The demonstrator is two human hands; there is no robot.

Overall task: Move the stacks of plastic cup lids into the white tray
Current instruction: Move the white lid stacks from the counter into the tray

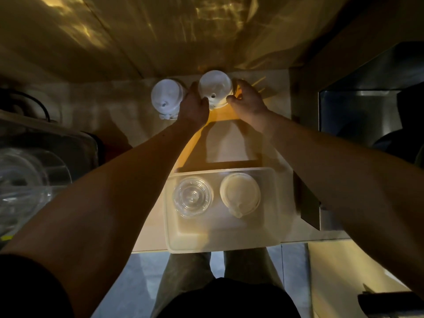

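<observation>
Two stacks of whitish plastic cup lids stand at the back of the counter. My left hand point(193, 106) and my right hand point(246, 99) clasp the right-hand stack point(214, 88) from both sides, fingers curled round it. The other stack point(166, 96) stands free just left of my left hand. The white tray point(179, 239) sits at the counter's near edge. Inside it are a stack of clear lids point(192, 197) on the left and a stack of cream lids point(239, 193) on the right. The tray's near half is bare.
A wall covered in shiny foil rises behind the lid stacks. A clear plastic container point(23, 180) sits at the left. A steel appliance point(367, 106) stands at the right, with a dark block point(309, 207) beside the tray. Thin sticks point(259, 82) lie beyond my right hand.
</observation>
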